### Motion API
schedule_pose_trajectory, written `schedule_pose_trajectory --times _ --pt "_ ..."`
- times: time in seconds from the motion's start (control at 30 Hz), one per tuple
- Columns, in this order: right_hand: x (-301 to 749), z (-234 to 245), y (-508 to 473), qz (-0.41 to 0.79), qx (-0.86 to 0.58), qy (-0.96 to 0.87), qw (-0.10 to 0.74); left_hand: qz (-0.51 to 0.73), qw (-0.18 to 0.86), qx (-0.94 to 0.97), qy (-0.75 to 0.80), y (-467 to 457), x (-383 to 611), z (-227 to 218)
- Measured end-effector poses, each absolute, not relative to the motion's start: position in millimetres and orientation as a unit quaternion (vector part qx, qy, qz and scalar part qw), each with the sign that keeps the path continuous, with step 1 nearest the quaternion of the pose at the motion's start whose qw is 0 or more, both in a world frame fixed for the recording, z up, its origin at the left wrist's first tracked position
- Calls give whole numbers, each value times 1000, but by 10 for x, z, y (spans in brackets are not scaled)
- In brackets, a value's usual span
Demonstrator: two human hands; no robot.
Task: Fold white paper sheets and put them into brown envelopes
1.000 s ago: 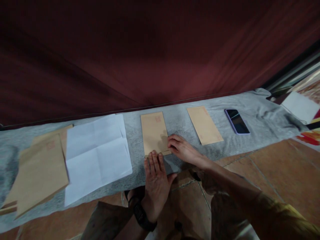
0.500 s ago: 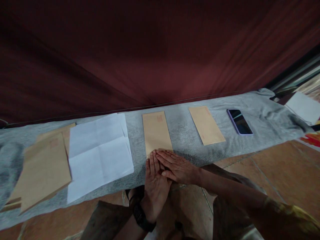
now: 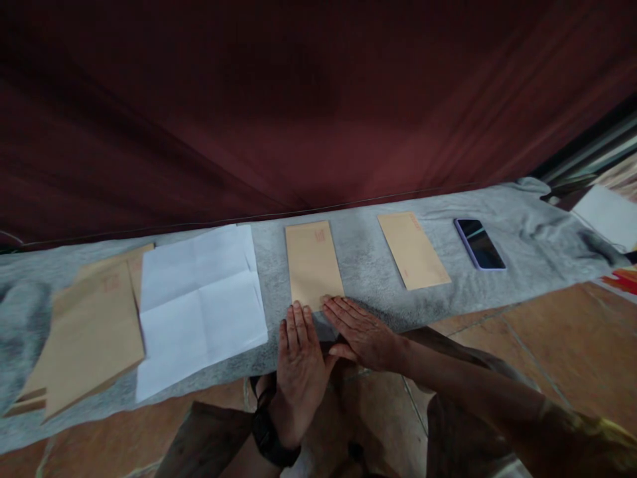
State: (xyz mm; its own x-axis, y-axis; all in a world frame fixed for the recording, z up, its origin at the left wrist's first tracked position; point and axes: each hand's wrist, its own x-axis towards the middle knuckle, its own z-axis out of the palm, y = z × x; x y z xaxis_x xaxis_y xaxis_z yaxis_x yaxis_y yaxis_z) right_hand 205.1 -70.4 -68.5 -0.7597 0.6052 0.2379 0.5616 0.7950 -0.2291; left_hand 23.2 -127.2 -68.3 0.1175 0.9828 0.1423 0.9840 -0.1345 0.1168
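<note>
A brown paper envelope (image 3: 313, 265) lies flat on the grey cloth in front of me, a red print near its far right corner. My left hand (image 3: 301, 355) rests palm down, fingers stretched, with its tips at the envelope's near left corner. Flat on the near right corner lies my right hand (image 3: 363, 332), its fingers extended and slanting left. The thumbs almost meet, and cloth shows between the hands. Neither hand grasps anything. Further right is a second brown envelope (image 3: 414, 251).
White folded sheets (image 3: 202, 312) lie left of the envelope, beside a pile of brown envelopes (image 3: 94, 338). A purple-edged phone (image 3: 480, 244) is on the right of the grey cloth (image 3: 355, 255). A dark red curtain (image 3: 298, 133) hangs behind; tiled floor (image 3: 562, 332) borders the near edge.
My hands, overlapped before at the envelope's near edge, have slid apart: the left toward the left corner, the right slightly rightward. The envelope stays in place.
</note>
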Motion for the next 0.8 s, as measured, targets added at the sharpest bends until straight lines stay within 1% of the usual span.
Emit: schedule_pose_trajectory --times 0.33,0.63,0.8 --pt "2194 -653 -729 34 -338 -929 145 -77 11 -747 -660 -1294 133 -661" --pt "2200 -601 -737 1 -339 -933 119 -84 -57 -713 -693 -917 -93 -359" --pt "2122 -644 -699 29 -351 -928 120 -88 -76 -674 -730 -745 -96 -336"
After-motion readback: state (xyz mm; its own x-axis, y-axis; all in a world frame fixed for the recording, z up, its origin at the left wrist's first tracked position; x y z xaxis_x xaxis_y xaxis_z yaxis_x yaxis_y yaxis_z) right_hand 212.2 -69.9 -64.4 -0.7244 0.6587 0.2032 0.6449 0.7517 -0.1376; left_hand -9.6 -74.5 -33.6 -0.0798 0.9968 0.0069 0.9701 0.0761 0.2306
